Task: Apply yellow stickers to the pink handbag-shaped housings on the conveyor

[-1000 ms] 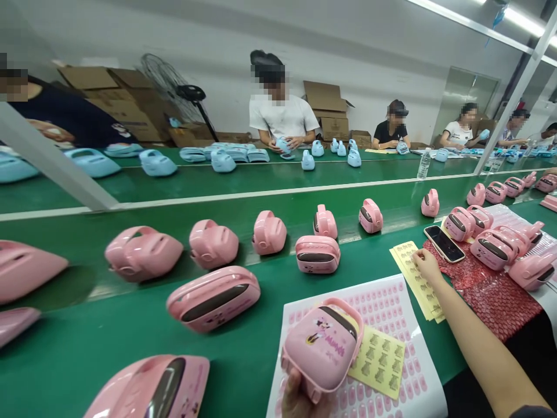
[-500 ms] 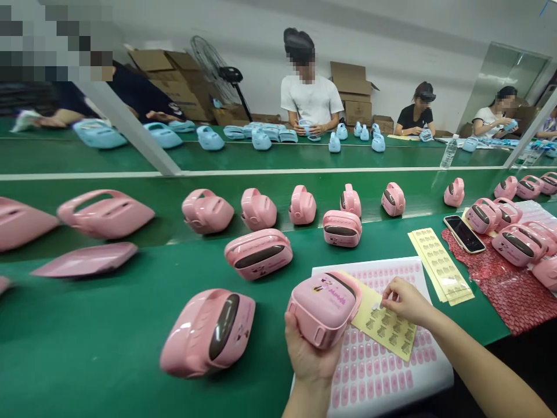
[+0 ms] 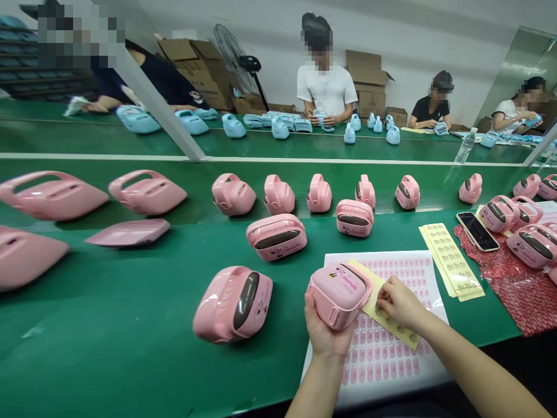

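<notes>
My left hand (image 3: 328,335) grips a pink plastic case with a handle (image 3: 337,296) from below. Its printed face, with a small cartoon figure and lettering, is turned upward. Just right of it, my right hand (image 3: 402,305) pinches thumb and fingers together over a yellow sticker sheet (image 3: 398,330). A small sticker appears to be at those fingertips, mostly hidden by them. Under both hands lies a large white sheet with rows of pink stickers (image 3: 383,351). The case covers the left end of the yellow sheet.
Several similar pink cases (image 3: 235,305) stand left and behind on the green table (image 3: 130,348). To the right are more yellow sheets (image 3: 450,261), a phone (image 3: 477,231) and red bubble wrap (image 3: 509,296). Across a divider, people handle blue cases (image 3: 235,126); a bottle (image 3: 466,146) stands there.
The view has shifted, so the table things sit further right. My right fingertips have come nearer the case, and the pale piece seen at them is now mostly hidden. My left hand keeps its hold.
</notes>
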